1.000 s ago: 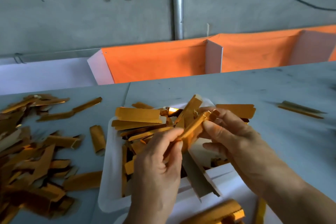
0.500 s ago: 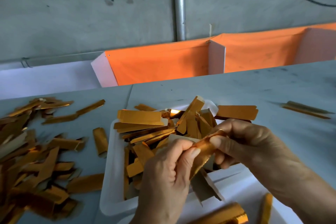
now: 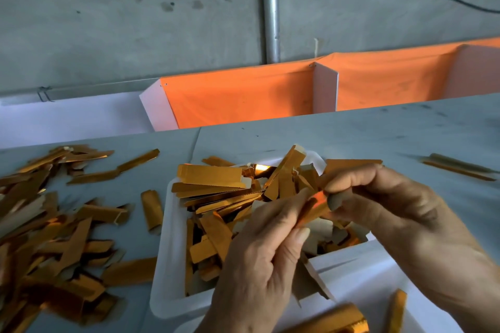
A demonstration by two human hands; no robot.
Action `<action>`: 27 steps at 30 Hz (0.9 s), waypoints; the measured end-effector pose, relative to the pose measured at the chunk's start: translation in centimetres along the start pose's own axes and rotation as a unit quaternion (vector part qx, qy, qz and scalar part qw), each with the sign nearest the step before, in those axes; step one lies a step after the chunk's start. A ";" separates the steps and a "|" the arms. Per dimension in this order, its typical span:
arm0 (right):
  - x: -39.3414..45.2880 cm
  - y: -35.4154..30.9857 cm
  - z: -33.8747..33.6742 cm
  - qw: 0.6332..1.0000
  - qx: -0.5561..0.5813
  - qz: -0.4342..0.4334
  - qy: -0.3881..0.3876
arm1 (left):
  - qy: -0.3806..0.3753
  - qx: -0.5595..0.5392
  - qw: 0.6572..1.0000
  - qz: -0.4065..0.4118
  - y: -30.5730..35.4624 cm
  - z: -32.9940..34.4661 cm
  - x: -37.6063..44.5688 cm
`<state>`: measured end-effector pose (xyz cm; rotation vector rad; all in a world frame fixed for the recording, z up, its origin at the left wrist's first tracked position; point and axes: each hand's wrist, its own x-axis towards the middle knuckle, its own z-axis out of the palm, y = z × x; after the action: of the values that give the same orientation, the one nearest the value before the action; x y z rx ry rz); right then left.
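Grey tabletop (image 3: 351, 138) under a bare concrete wall (image 3: 135, 35) fills my feed. Well to the left of the grip lies a loose heap of gold foil strips (image 3: 48, 238). Closer, just below and behind both hands, a white tray (image 3: 165, 238) holds more. The left hand (image 3: 259, 265) pinches the lower end of one gold foil strip (image 3: 311, 211) and the right hand (image 3: 392, 205) pinches its upper end, so it hangs in the air over the tray between the two pinches. Its long axis slants, low end at the left thumb, high end pointing up and rightward to the right fingertips. I worry that an uneven pull could crease the thin foil crooked, or that it slips into the tray among its look-alikes. Well right of the grip, a stray strip (image 3: 457, 167) lies on the table.
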<state>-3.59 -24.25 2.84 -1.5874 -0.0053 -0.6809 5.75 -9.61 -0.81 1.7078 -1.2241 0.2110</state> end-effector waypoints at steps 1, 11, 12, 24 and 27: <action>-0.1 -0.1 -0.1 1.000 0.018 0.012 -0.013 | 0.006 0.013 1.000 0.009 -0.1 0.0 0.0; -0.1 0.4 0.9 0.986 -0.143 -0.001 0.088 | 0.115 0.166 0.979 0.032 -0.2 0.2 0.4; -0.1 0.6 0.9 0.970 -0.219 -0.031 0.102 | 0.119 0.171 0.978 0.024 -0.2 0.2 0.4; -0.3 0.5 1.5 0.986 -0.156 0.056 0.013 | 0.097 0.134 0.986 -0.017 0.2 0.5 0.4; -0.1 0.7 1.5 0.996 -0.075 0.042 0.009 | 0.097 0.126 0.987 -0.007 0.0 0.5 0.4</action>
<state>-2.77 -22.95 2.17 -1.7144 0.1280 -0.6419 5.71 -10.26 -0.84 1.8606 -1.0755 0.5314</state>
